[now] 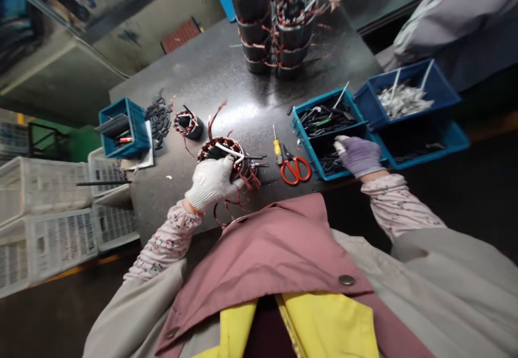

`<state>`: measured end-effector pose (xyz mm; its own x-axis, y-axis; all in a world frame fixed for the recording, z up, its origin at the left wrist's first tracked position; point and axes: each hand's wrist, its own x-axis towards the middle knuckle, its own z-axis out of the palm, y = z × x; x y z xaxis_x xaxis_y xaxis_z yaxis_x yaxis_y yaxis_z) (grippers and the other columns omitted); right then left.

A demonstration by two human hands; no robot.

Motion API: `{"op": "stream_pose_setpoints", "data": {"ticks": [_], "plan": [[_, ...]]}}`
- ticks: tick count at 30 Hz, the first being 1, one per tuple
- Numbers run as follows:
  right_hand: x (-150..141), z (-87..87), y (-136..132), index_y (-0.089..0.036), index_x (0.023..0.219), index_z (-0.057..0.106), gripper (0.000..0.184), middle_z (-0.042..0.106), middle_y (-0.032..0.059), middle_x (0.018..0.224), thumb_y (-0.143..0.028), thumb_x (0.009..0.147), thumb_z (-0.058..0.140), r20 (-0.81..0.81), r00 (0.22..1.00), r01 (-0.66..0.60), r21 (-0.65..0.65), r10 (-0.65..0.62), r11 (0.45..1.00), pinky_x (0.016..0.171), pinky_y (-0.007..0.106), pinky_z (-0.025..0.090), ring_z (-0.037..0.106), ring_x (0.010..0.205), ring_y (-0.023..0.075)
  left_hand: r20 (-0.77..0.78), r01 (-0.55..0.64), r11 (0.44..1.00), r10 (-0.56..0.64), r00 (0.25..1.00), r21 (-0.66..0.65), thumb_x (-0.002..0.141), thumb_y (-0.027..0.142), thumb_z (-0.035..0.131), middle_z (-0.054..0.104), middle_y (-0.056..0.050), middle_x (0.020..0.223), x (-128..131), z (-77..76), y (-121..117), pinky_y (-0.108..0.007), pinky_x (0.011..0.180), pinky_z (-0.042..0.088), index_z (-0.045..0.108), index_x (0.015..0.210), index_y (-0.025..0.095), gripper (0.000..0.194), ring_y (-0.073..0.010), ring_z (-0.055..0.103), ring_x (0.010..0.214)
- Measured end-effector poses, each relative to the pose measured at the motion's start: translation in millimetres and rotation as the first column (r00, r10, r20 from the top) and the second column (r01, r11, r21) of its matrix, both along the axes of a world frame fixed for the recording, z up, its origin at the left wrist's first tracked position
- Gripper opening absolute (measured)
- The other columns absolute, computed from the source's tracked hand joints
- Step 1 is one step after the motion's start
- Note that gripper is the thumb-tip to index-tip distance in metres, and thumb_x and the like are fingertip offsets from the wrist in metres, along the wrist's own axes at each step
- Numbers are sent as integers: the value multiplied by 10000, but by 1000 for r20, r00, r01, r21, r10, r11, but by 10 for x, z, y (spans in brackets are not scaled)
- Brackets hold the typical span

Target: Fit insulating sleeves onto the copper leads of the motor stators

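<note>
My left hand, in a white glove, grips a motor stator with copper windings and loose red wires at the near edge of the dark worktable. White and black sleeves stick out of its top. My right hand, in a purple glove, reaches into the near compartment of a blue bin of black sleeves, its fingers down among them. Whether it holds one is hidden.
Red-handled scissors and a yellow screwdriver lie between my hands. A smaller stator and a blue box sit left. Stacked stators stand at the back. More blue bins are right, by another person's sleeve. White crates stand left.
</note>
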<state>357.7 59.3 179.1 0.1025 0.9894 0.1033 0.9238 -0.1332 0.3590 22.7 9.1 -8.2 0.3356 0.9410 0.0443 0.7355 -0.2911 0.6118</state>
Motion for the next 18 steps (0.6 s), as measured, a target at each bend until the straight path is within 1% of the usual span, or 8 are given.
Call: {"op": "stream_pose_setpoints", "data": {"ticks": [1,2,4,6,7,9,12,18], "plan": [[-88,-105,-77,-215,1090,775,246,762,171,1044,-286,940,593,-214,977,-5,46,14,999,906,538,540,706,1049,382,-4,-3,1000,3,1000,2,922,598,513,774,-156,1011,0,5,1,-381,764,520,611,1326,149,613,-340,752,965],[-194,-254,-146,-223,1036,781,194,770,128,993,-290,917,643,-436,900,29,51,-4,998,887,467,562,717,1000,327,-6,-3,1000,3,1000,8,923,598,512,774,-154,1012,-2,8,1,-378,769,519,601,1345,148,624,-337,752,972],[-430,-629,-232,-192,962,775,143,750,68,840,-296,880,720,-758,631,169,-75,-167,983,752,329,581,706,802,212,-9,4,1000,-4,1000,29,926,593,512,775,-151,1013,-7,13,3,-373,775,519,594,1362,152,626,-334,752,982],[-634,-994,-224,-143,896,753,187,653,15,622,-324,853,777,-832,468,249,-198,-297,948,574,246,539,618,572,131,-16,6,999,-6,1000,37,929,584,508,775,-152,1011,-17,15,2,-373,767,517,604,1353,155,611,-334,754,969],[-707,-1137,-192,-127,873,741,213,600,-9,553,-328,841,802,-843,420,271,-238,-336,933,515,218,511,573,504,106,-21,5,999,-4,1000,36,930,583,504,775,-153,1007,-23,15,1,-375,760,517,609,1345,154,606,-335,756,955],[-785,-1322,-105,-110,849,724,229,548,-34,492,-307,824,839,-857,359,292,-273,-369,917,456,182,480,534,445,81,-30,-3,999,4,1000,32,931,594,493,775,-157,1004,-37,15,-2,-382,745,517,608,1344,149,618,-342,757,932],[-795,-1419,1,-107,834,720,197,554,-38,482,-237,805,864,-874,314,298,-280,-371,913,435,155,482,544,433,72,-44,-7,1000,8,999,25,918,597,493,775,-159,1001,-56,16,-11,-391,735,519,594,1359,143,641,-356,757,934],[-769,-1525,67,-105,842,755,90,621,-34,541,-27,801,776,-875,331,268,-273,-354,924,413,107,468,548,431,45,-44,-15,1000,14,999,-11,888,607,512,776,-149,984,-69,25,-44,-385,754,528,615,1322,153,636,-346,754,950]]}}
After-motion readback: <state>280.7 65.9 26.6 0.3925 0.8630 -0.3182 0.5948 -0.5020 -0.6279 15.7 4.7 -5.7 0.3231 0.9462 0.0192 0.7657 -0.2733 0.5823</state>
